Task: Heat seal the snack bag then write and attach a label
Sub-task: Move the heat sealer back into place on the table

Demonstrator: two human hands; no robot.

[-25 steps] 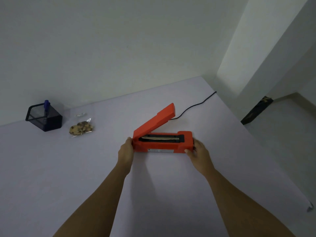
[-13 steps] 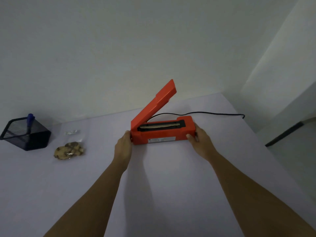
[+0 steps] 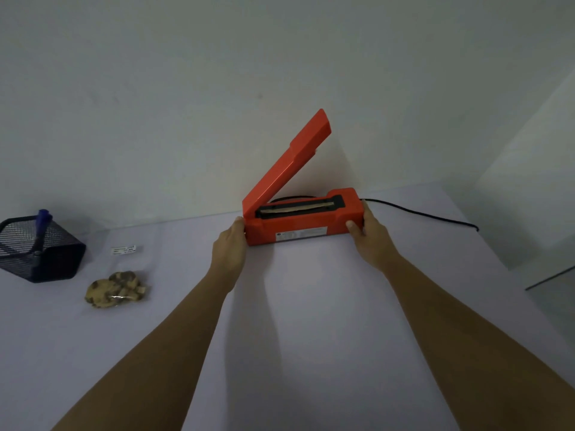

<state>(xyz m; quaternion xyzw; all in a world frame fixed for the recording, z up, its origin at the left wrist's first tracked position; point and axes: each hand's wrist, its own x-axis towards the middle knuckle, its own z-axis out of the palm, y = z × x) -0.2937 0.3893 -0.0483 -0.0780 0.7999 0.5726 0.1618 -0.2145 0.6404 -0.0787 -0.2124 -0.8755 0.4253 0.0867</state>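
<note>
**Both hands on the open sealer**

Left hand (image 3: pixel 228 247) and right hand (image 3: pixel 370 241) grip the sealer (image 3: pixel 305 225) by its 2 ends, lid raised. The left fingers are hidden behind it. The snack bag (image 3: pixel 119 289) lies well left, near a label (image 3: pixel 123 249) with unreadable print. The frame edge cuts off the pen holder (image 3: pixel 46 259).

Head-worn wide-angle camera, one view. It looks forward and down along both outstretched forearms; the fingers (image 3: pixel 238 223) on the heat sealer (image 3: pixel 298 223) sit near mid-frame. The surface (image 3: pixel 311 321) spreads beside the fingers and nearer to the camera than them; the wall (image 3: pixel 217 88) rises just beyond them, filling the upper half.
</note>
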